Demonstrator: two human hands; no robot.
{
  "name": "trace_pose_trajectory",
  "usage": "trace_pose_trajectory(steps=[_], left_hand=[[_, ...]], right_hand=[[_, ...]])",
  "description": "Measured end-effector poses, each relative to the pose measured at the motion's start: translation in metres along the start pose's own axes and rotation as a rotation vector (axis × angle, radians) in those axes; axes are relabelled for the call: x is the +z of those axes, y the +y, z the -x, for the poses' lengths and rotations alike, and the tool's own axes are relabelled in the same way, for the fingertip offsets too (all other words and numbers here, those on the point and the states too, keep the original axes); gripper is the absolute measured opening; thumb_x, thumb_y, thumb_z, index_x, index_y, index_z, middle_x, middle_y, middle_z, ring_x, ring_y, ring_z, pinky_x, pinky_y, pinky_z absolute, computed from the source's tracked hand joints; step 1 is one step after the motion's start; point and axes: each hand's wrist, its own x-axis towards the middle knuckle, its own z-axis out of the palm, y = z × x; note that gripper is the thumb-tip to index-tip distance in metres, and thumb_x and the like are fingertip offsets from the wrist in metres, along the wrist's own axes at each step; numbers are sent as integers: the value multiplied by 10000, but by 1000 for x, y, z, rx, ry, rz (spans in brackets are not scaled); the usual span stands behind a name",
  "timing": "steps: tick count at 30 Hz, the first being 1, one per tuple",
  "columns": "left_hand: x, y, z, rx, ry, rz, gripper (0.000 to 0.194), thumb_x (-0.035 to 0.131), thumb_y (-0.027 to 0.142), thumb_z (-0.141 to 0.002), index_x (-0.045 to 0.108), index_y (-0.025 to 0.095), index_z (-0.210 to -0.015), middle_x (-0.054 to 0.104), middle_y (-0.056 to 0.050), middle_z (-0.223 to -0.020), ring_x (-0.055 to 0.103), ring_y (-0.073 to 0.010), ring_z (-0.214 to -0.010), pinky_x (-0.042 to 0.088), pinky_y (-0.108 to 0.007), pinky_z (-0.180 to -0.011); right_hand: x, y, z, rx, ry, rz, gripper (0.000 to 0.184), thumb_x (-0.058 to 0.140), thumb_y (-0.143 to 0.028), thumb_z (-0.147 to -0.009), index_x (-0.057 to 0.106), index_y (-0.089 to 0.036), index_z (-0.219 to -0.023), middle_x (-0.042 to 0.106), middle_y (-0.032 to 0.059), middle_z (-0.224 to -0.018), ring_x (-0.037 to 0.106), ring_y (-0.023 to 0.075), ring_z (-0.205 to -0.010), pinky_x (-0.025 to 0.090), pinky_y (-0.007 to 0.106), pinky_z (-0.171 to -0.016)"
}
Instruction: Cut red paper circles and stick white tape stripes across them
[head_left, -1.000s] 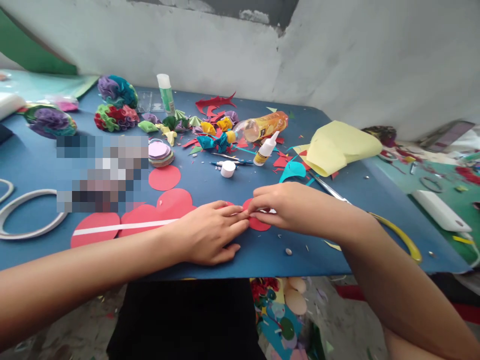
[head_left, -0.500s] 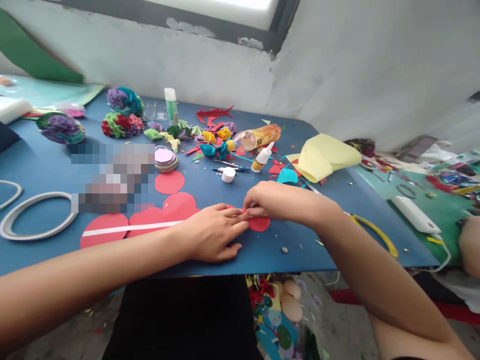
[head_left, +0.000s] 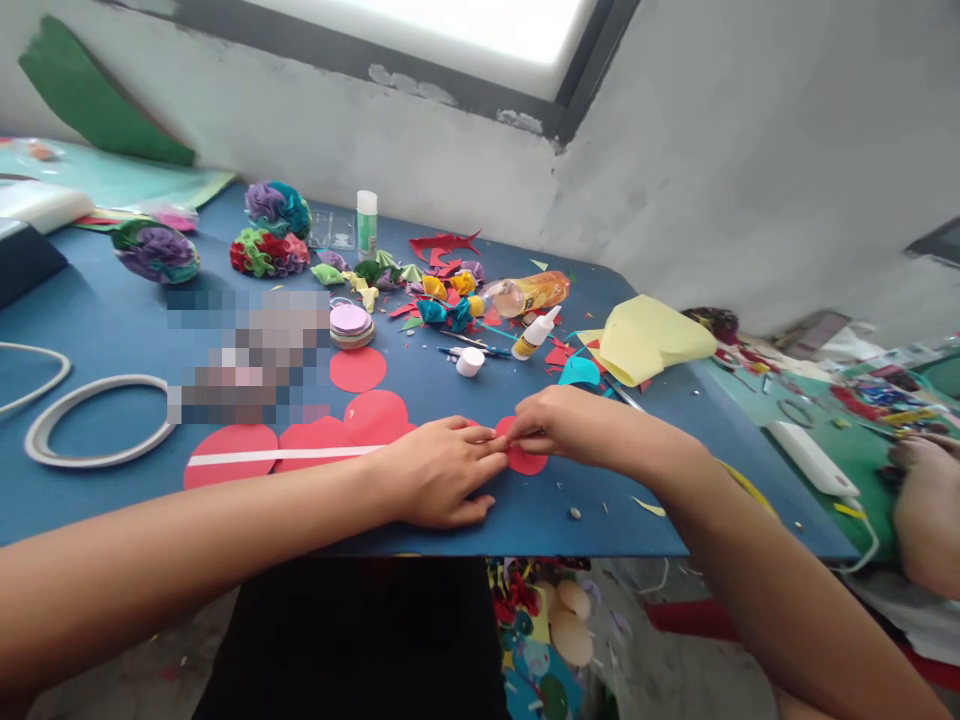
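Note:
My left hand [head_left: 450,475] lies flat, fingers stretched out, over a row of overlapping red paper circles [head_left: 229,460] near the table's front edge. A narrow white strip [head_left: 315,453] runs across the circles and disappears under that hand. My right hand [head_left: 551,425] has its fingertips pinched together just past the left fingers, over a red paper circle [head_left: 529,460]. What the pinch holds, if anything, is hidden. Behind the row are a loose red circle [head_left: 358,370] and a stack of round paper pieces with lilac on top [head_left: 350,320].
Beyond my hands are a white cap [head_left: 470,362], a small glue bottle [head_left: 536,335], a drink bottle [head_left: 529,293] and a glue stick [head_left: 367,225]. Yellow sheet [head_left: 652,340] lies right, a white ring [head_left: 45,440] left. Another person's hand [head_left: 926,480] is at a green table.
The view has shifted a little, and more of another person's hand shows at the right edge. My left hand still lies flat; my right fingertips remain pinched beside it over the red circle.

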Motion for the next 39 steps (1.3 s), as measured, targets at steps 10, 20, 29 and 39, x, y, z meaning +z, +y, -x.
trace_pose_trajectory(steps=[10,20,29,39], left_hand=[[-3,-3,3,-40,-18,85,405,459,334,-900,556,96,-1213,561,-149,-1338,521,-277,-1224,402,-439,-998],[-6,-6,2,-81,-38,157,383,479,333,-897,538,140,-1223,541,-133,-1364,491,-280,-1250,377,-442,-1008],[-7,-7,3,-104,-51,188,385,484,354,-897,519,187,-1243,513,-97,-1398,483,-277,-1261,363,-445,-1029],[-7,-6,4,-116,-72,191,388,461,358,-906,511,181,-1247,494,-98,-1415,466,-270,-1276,356,-442,-1040]], right_hand=[[19,13,34,9,523,63,563,610,-476,-845,553,-142,-1294,639,165,-1163,584,281,-1069,456,472,-914],[88,40,65,169,791,-53,421,389,-189,-975,435,-232,-1391,655,93,-1169,633,185,-1056,520,341,-899],[80,42,61,136,724,54,476,339,-84,-948,471,-247,-1376,652,86,-1093,639,175,-985,529,317,-850],[81,44,64,150,692,84,529,313,-37,-914,479,-247,-1370,646,90,-1055,645,173,-926,536,315,-802]])
